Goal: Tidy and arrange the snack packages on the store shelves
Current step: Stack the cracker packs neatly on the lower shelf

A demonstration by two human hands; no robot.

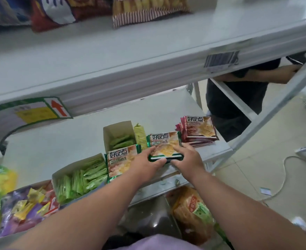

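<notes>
Currently: green biscuit packets (pixel 164 147), gripped by left hand (pixel 148 162) and right hand (pixel 188 158) above the shelf (pixel 166 109), mid-placement; next, probably squaring them beside the red packets (pixel 199 129).

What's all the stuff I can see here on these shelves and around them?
Green-edged biscuit packs: small stack, held in both hands above middle shelf.
Second green-edged stack: left of it, on shelf.
Red-edged packs: one pile, right end.
Open boxes: two, green sachets inside.
Mixed sweets: purple, yellow, red, far left.
Bags: several, top shelf.
Orange bag: lower shelf.
Bystander: dark clothes, behind the shelving.
Left hand, right hand: gripping the stack.
</notes>
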